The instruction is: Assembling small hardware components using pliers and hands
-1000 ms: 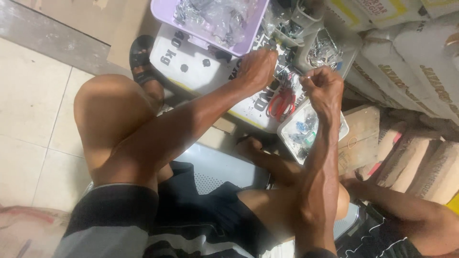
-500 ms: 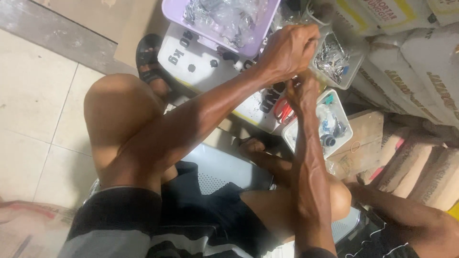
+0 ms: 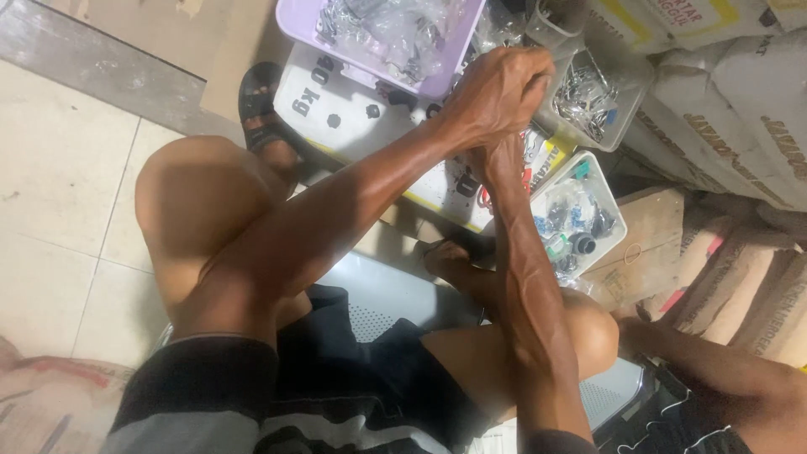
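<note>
My left hand (image 3: pixel 503 88) is a closed fist above a white board with black markings (image 3: pixel 336 105); what it encloses is hidden. My right hand (image 3: pixel 498 161) comes up from below and is tucked under the left fist, so only its wrist and heel show. Both hands hover between a lilac tray (image 3: pixel 441 80) holding clear bags of metal parts and a clear tub (image 3: pixel 618 109) of shiny metal pieces. A small white tray (image 3: pixel 607 195) of little fittings lies just right of my right forearm.
I sit on a low grey perforated stool (image 3: pixel 382 290) with both knees raised. A black sandal (image 3: pixel 256 105) lies at the upper left. Printed sacks (image 3: pixel 731 118) and a wooden board (image 3: pixel 651 240) crowd the right. Tiled floor (image 3: pixel 59 193) is at the left.
Both hands have moved up and away from me. They were apart over the white board and small tray; now they meet, the left fist covering the right hand.
</note>
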